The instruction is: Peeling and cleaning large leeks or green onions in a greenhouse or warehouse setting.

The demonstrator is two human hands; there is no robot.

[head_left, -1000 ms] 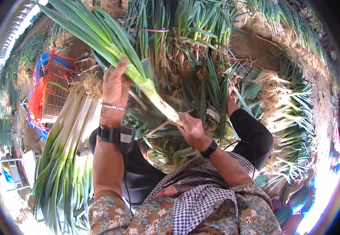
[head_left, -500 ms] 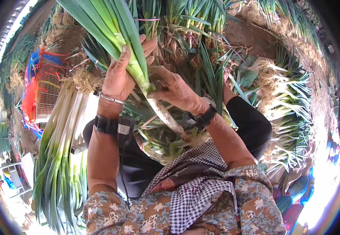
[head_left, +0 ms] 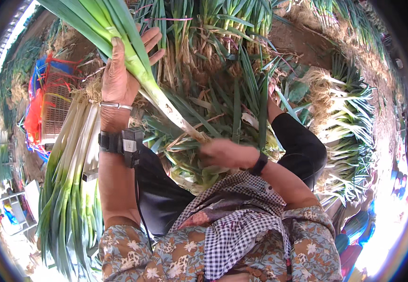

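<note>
A big green onion (head_left: 168, 109) slants across the middle, its broad green leaves up at the top left and its pale root end down toward the lower right. My left hand (head_left: 121, 77) grips the stalk where the leaves fork, thumb in front and fingers spread behind it. At the root end is my right hand (head_left: 228, 154), smeared by motion; its fingers cannot be made out. Beneath both hands lies a heap of loose leaves and peelings (head_left: 192, 162), between my bent legs.
Trimmed green onions (head_left: 67, 155) with white stems lie to the left, beside a wire basket (head_left: 57, 105) with red and blue plastic. More rooted onions (head_left: 349, 136) line the right side, and upright bundles (head_left: 232, 23) stand at the far side.
My right hand has moved from mid-stalk down to the root end. My left hand has shifted left and slightly up with the onion, and more pale stem shows below the leaves.
</note>
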